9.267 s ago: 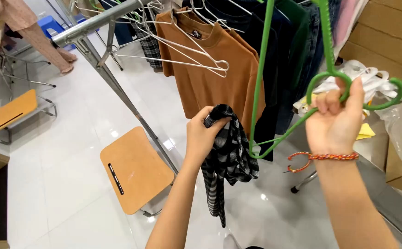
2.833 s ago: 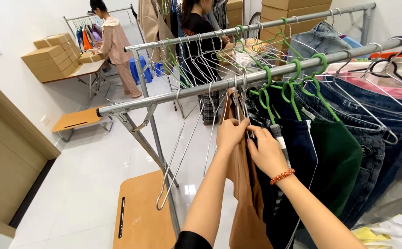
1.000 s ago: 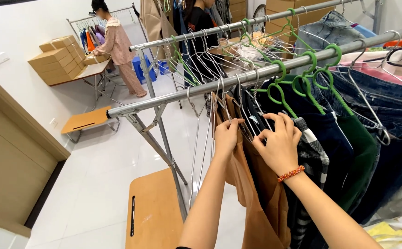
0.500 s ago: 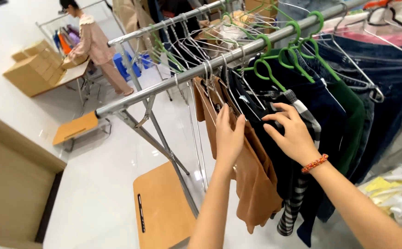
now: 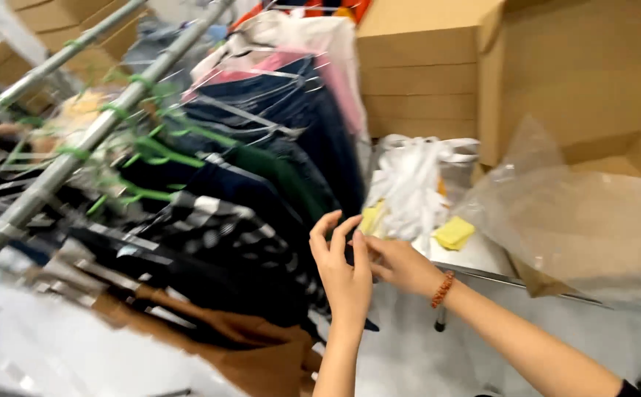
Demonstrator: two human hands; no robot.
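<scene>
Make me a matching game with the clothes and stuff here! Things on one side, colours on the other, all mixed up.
Things:
1. hangers on the rail
2. bracelet on the right hand's wrist
3. top at the bottom of the rack
4. boxes behind the rack

Colours:
A. plain cardboard tan
B. green
C. orange beads
D. brown

Pairs: 1-B, 2-C, 3-D, 4-A

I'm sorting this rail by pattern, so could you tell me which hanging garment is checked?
The black-and-white checked garment, between the brown top and the plain navy and dark green ones; all the others look plain.
</scene>
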